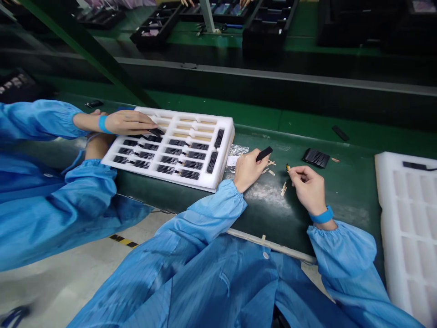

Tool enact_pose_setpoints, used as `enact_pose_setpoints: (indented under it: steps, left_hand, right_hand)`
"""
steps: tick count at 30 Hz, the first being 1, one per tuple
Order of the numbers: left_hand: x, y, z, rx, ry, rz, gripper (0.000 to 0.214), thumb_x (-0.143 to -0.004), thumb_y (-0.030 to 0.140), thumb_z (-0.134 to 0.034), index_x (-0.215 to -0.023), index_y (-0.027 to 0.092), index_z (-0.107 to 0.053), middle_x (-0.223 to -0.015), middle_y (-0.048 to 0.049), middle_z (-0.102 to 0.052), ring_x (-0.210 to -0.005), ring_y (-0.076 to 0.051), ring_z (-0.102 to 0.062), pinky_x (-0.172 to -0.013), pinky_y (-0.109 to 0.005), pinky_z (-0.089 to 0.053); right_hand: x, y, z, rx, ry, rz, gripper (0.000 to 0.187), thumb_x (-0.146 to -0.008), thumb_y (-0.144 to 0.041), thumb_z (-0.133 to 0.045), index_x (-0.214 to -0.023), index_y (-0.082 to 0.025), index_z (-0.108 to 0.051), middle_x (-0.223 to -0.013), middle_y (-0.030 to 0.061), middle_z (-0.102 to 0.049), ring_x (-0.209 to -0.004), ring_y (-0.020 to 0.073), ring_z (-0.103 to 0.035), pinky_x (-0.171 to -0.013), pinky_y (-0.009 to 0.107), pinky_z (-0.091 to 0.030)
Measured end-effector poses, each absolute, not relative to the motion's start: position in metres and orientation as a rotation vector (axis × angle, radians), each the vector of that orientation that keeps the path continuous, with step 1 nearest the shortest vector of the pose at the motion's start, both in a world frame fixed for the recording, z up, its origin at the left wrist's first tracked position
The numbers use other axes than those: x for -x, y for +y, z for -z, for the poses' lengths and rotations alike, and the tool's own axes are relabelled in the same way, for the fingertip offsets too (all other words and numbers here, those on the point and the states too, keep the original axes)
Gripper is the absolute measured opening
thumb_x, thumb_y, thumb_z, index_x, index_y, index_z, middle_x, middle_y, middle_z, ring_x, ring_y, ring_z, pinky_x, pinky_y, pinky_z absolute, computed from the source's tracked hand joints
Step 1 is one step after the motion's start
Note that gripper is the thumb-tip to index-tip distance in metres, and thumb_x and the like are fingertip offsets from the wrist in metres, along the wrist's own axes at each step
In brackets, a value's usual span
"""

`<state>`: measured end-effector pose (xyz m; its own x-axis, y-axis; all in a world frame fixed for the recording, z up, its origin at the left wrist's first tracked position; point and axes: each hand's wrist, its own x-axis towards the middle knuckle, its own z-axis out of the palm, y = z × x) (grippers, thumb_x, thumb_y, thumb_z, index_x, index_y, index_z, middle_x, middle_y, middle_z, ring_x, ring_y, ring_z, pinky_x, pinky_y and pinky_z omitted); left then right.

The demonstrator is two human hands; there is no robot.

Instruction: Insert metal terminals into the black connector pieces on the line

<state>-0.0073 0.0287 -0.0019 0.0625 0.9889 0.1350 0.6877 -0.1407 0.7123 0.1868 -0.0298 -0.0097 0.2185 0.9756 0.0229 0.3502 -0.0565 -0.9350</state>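
My left hand [248, 169] is closed on a small flat black part [264, 153], held just right of the white foam tray [225, 136]. My right hand [309, 186] pinches a tiny dark and yellow piece [287, 168] between thumb and forefinger above the green bench. Small tan scraps [283, 188] lie between my hands. The tray's slots hold several black ribbed parts [193, 164]. A co-worker's hand [131, 122] in a blue sleeve rests on the tray's left side, touching a black part there.
A black ribbed part [316, 157] and a thin black strip [340, 133] lie on the bench to the right. Another white foam tray [406, 218] sits at the far right. Black trays [268, 27] stand beyond the conveyor belt [307, 95]. A green post [92, 50] slants at left.
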Motion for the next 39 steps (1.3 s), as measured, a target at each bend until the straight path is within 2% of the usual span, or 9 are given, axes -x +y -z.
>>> enact_pose_setpoints:
  steps: [5, 10, 13, 16, 19, 25, 32, 36, 39]
  left_hand:
    - [0.006, 0.026, 0.006, -1.861, 1.47, -0.863, 0.019, -0.091, 0.035, -0.06, -0.094, 0.018, -0.068, -0.079, -0.0023, -0.069, -0.072, -0.015, -0.063, -0.065, -0.024, -0.039]
    - [-0.001, 0.021, 0.007, -1.658, 1.034, -0.81, 0.032, -0.091, 0.037, -0.062, -0.115, 0.016, -0.069, -0.106, -0.0046, -0.073, -0.091, -0.016, -0.066, -0.077, -0.023, -0.046]
    - [-0.003, 0.021, 0.007, -1.663, 1.012, -0.726, 0.03, -0.09, 0.041, -0.062, -0.1, 0.014, -0.071, -0.089, -0.0026, -0.07, -0.08, -0.014, -0.061, -0.067, -0.022, -0.042]
    - [-0.003, 0.02, 0.008, -1.657, 1.084, -0.746, 0.029, -0.088, 0.042, -0.064, -0.09, 0.014, -0.068, -0.077, 0.0, -0.064, -0.073, -0.012, -0.056, -0.062, -0.022, -0.037]
    - [-0.004, 0.019, 0.009, -1.645, 1.111, -0.761, 0.028, -0.086, 0.042, -0.066, -0.091, 0.014, -0.068, -0.075, 0.0015, -0.062, -0.07, -0.011, -0.055, -0.06, -0.021, -0.036]
    - [-0.004, 0.016, 0.008, -1.747, 1.067, -0.762, 0.021, -0.086, 0.034, -0.064, -0.093, 0.015, -0.068, -0.077, 0.0022, -0.063, -0.071, -0.01, -0.056, -0.065, -0.021, -0.039]
    - [-0.005, 0.016, 0.007, -1.76, 1.04, -0.741, 0.02, -0.086, 0.035, -0.065, -0.089, 0.015, -0.067, -0.077, 0.0015, -0.062, -0.073, -0.011, -0.055, -0.066, -0.021, -0.039]
    - [-0.001, 0.027, 0.002, -1.384, 1.209, -0.971, 0.023, -0.087, 0.038, -0.063, -0.093, 0.016, -0.063, -0.066, 0.0036, -0.055, -0.055, -0.008, -0.05, -0.054, -0.021, -0.038]
    - [0.002, 0.034, -0.002, -1.142, 1.29, -1.205, 0.021, -0.089, 0.037, -0.062, -0.095, 0.017, -0.061, -0.062, 0.0057, -0.05, -0.048, -0.007, -0.047, -0.051, -0.021, -0.039]
  right_hand:
    - [-0.186, -0.03, 0.009, 1.58, -1.309, -0.863, 0.027, -0.086, -0.043, -0.067, -0.089, -0.017, -0.07, -0.074, 0.0033, -0.065, -0.059, 0.0136, -0.054, -0.056, 0.028, -0.043]
    - [-0.186, -0.032, 0.009, 1.539, -1.374, -0.908, 0.021, -0.087, -0.038, -0.065, -0.087, -0.017, -0.068, -0.075, 0.0027, -0.064, -0.059, 0.0136, -0.055, -0.056, 0.028, -0.042]
    - [-0.186, -0.033, 0.009, 1.511, -1.448, -0.879, 0.017, -0.089, -0.034, -0.063, -0.087, -0.018, -0.068, -0.078, 0.0027, -0.064, -0.062, 0.0139, -0.055, -0.057, 0.028, -0.044]
    - [-0.184, -0.033, 0.006, 1.54, -1.495, -0.683, 0.015, -0.089, -0.032, -0.065, -0.096, -0.018, -0.067, -0.091, 0.0041, -0.063, -0.064, 0.0128, -0.055, -0.059, 0.028, -0.045]
    - [-0.182, -0.034, 0.003, 1.548, -1.533, -0.55, 0.012, -0.09, -0.03, -0.065, -0.095, -0.019, -0.065, -0.091, 0.0032, -0.061, -0.064, 0.0124, -0.053, -0.058, 0.028, -0.044]
    - [-0.18, -0.037, 0.002, 1.505, -1.672, -0.552, 0.014, -0.095, -0.029, -0.059, -0.087, -0.02, -0.066, -0.078, 0.0018, -0.06, -0.063, 0.0141, -0.054, -0.061, 0.03, -0.044]
    - [-0.183, -0.034, 0.009, 1.516, -1.613, -0.582, 0.011, -0.089, -0.024, -0.06, -0.08, -0.019, -0.065, -0.074, 0.0009, -0.058, -0.06, 0.0134, -0.052, -0.058, 0.028, -0.042]
    - [-0.188, -0.03, 0.017, 1.581, -1.367, -0.635, 0.013, -0.088, -0.03, -0.062, -0.083, -0.018, -0.066, -0.08, 0.0035, -0.064, -0.065, 0.0152, -0.056, -0.06, 0.029, -0.045]
    - [-0.185, -0.029, 0.019, 1.587, -1.332, -0.707, 0.023, -0.092, -0.038, -0.06, -0.096, -0.018, -0.071, -0.086, 0.0054, -0.069, -0.066, 0.0161, -0.058, -0.061, 0.03, -0.046]
